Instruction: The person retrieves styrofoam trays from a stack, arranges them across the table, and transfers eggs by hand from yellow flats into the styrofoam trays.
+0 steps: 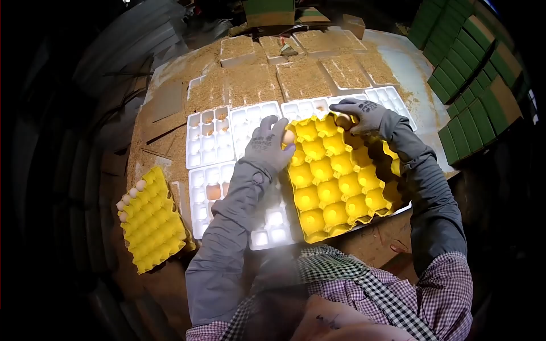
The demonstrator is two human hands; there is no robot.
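A yellow egg tray (331,181) lies tilted over the white compartment trays in front of me; most of its cups hold nothing. My left hand (267,146), in a grey glove, is at its far left corner, with fingers and thumb closed around a pale egg (288,137). At the far edge my right hand (364,115), also gloved, grips a brown egg (343,121) over the cups. Beneath my left forearm, a white tray (199,196) holds a brown egg (214,192). Another white tray (193,122) contains some brown bits.
At the left stands a stack of yellow egg trays (149,227) with several eggs (133,192) along its edge. Sawdust-filled trays (253,85) cover the table's far half. Green boxes (478,119) are stacked at the right. Cardboard (166,102) lies on the left side.
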